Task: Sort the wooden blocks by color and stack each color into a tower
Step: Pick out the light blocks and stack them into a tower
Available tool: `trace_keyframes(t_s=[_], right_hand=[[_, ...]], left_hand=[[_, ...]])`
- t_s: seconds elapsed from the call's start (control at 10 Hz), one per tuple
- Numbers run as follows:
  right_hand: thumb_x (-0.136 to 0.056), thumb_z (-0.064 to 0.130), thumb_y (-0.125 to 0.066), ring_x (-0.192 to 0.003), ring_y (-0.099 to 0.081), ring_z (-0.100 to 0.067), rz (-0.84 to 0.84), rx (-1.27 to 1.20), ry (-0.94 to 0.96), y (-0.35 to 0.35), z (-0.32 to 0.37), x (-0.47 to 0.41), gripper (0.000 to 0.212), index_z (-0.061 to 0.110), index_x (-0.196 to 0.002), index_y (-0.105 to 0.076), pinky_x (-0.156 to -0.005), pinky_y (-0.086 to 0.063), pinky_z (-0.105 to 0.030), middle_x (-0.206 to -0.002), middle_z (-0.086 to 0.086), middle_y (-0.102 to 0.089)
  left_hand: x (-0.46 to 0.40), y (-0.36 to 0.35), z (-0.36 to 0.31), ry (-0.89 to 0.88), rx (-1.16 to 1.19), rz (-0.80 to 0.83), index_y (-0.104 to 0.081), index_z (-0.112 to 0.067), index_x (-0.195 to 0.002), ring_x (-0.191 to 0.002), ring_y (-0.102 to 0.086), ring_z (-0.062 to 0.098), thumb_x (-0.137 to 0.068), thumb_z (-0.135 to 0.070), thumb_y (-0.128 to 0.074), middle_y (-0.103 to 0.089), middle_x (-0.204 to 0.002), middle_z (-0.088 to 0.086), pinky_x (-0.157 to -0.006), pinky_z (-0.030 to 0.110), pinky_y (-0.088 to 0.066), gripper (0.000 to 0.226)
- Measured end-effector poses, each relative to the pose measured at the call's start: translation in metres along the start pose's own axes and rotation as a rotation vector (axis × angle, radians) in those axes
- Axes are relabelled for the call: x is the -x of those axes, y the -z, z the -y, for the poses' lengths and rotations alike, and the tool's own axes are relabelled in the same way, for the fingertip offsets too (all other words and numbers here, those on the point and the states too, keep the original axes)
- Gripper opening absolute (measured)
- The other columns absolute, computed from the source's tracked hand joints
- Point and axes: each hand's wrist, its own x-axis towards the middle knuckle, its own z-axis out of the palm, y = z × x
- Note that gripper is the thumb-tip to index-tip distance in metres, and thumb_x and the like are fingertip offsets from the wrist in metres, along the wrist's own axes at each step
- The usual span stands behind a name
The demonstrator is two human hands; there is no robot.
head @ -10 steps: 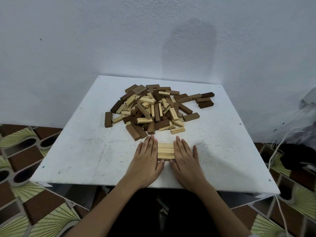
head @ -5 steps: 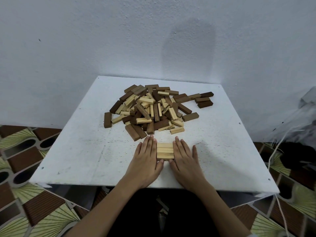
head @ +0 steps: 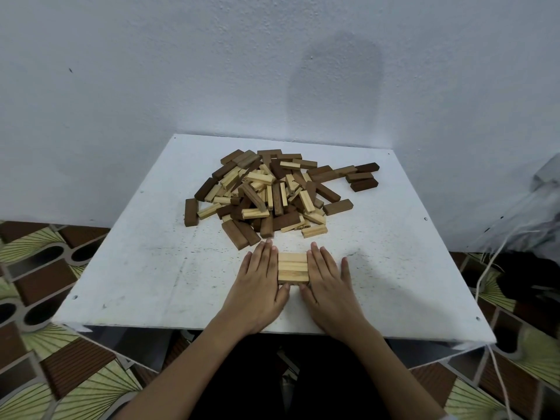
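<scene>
A row of three light wooden blocks (head: 293,267) lies side by side near the front of the white table (head: 136,268). My left hand (head: 257,286) lies flat against the row's left end and my right hand (head: 328,286) lies flat against its right end, fingers straight, thumbs at the near edge. Behind them a loose pile of mixed light and dark blocks (head: 269,195) covers the table's middle. Three dark blocks (head: 362,177) lie apart at the pile's right, and one dark block (head: 191,212) at its left.
A white wall stands right behind the table. Patterned floor tiles (head: 45,298) show on the left. A dark bundle with white cords (head: 497,262) sits by the table's right edge. My dark-clothed lap is under the near edge.
Both hands stay pressed against the ends of the light row; the view has barely shifted. No block has moved.
</scene>
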Motion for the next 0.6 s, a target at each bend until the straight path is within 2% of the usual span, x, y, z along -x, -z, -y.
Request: trace_keyframes(t_s=[0.1, 0.2, 0.3, 0.5, 0.6], right_hand=[[-0.072, 0.05, 0.018, -0.144, 0.015, -0.018, 0.003, 0.002, -0.003, 0.0005, 0.0008, 0.0, 0.086, 0.014, -0.149, 0.007, -0.106, 0.021, -0.042, -0.157, -0.003, 0.014], [-0.072, 0.05, 0.018, -0.144, 0.014, -0.018, 0.004, 0.005, -0.004, 0.0005, 0.0005, 0.0006, 0.086, 0.014, -0.149, 0.005, -0.106, 0.02, -0.043, -0.157, -0.003, 0.012], [-0.072, 0.05, 0.018, -0.144, 0.014, -0.018, 0.005, 0.014, -0.008, -0.0002, 0.0002, -0.0003, 0.086, 0.014, -0.149, 0.005, -0.106, 0.02, -0.043, -0.157, -0.003, 0.012], [-0.071, 0.049, 0.018, -0.144, 0.014, -0.018, 0.002, 0.003, -0.002, 0.001, 0.0008, 0.0002, 0.087, 0.013, -0.149, 0.005, -0.107, 0.019, -0.043, -0.157, -0.003, 0.012], [-0.071, 0.05, 0.018, -0.144, 0.015, -0.017, 0.005, -0.01, -0.002, 0.0021, 0.0004, 0.0007, 0.087, 0.013, -0.149, 0.006, -0.107, 0.02, -0.042, -0.157, -0.003, 0.014]], left_hand=[[0.0007, -0.0013, 0.0003, -0.008, -0.013, -0.023, -0.022, 0.003, -0.145, -0.145, -0.015, 0.029, -0.087, -0.049, -0.011, -0.019, -0.154, 0.019, -0.113, 0.038, -0.005, 0.079], [0.0012, 0.0007, -0.0014, -0.005, -0.01, -0.016, -0.023, 0.004, -0.145, -0.144, -0.016, 0.029, -0.087, -0.049, -0.011, -0.02, -0.154, 0.02, -0.113, 0.039, -0.006, 0.079], [0.001, 0.0033, -0.0022, -0.004, -0.008, 0.01, -0.007, 0.001, -0.148, -0.146, 0.002, 0.025, -0.08, -0.052, 0.003, -0.001, -0.158, 0.016, -0.113, 0.034, 0.007, 0.087], [0.0009, 0.0021, -0.0017, 0.003, -0.012, -0.014, -0.015, 0.002, -0.147, -0.146, -0.006, 0.027, -0.083, -0.05, -0.004, -0.01, -0.157, 0.018, -0.112, 0.035, 0.005, 0.083], [0.0018, 0.0044, -0.0022, 0.013, -0.006, 0.024, 0.0, -0.002, -0.149, -0.146, 0.008, 0.022, -0.077, -0.051, 0.008, 0.005, -0.158, 0.013, -0.113, 0.031, 0.011, 0.088]])
